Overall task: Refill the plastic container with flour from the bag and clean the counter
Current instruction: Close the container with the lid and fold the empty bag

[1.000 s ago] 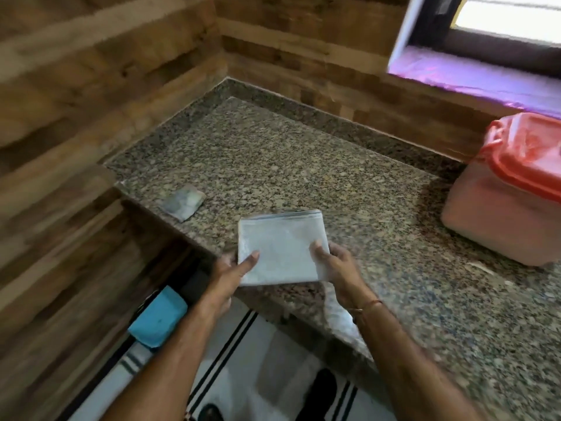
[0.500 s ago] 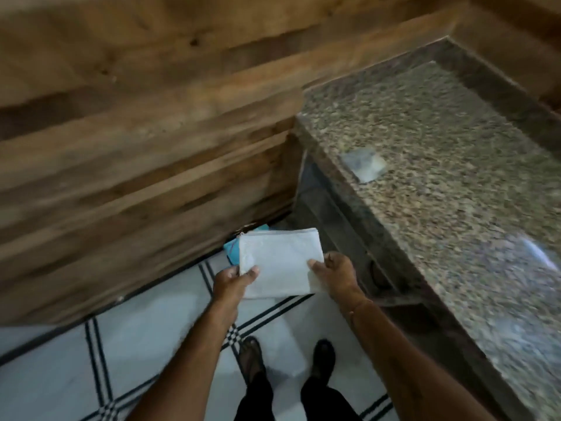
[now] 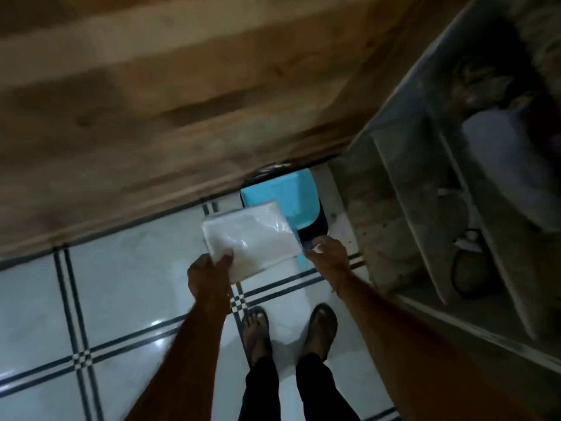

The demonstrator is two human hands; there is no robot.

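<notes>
I look down at the floor. My left hand [image 3: 212,268] grips the near corner of a folded, flattened white plastic flour bag [image 3: 255,238], thumb on top. The bag hangs just above a blue-lidded dark bin [image 3: 282,192] that stands on the floor against the wooden wall. My right hand [image 3: 326,258] is off the bag, its fingertips at the bin's near right edge; whether they grip the lid is unclear. The plastic container is out of view. Only a blurred strip of the granite counter [image 3: 534,34] shows at the top right.
Open shelves [image 3: 425,208] under the counter fill the right side, holding a white object [image 3: 498,153] and dark items. A wooden wall [image 3: 182,101] runs across the top. My sandalled feet [image 3: 288,332] stand on the white tiled floor [image 3: 121,299] with black lines.
The view swung from the counter down to the floor. The bag came off the counter and over the bin. My right hand let go of the bag and reached the bin's edge.
</notes>
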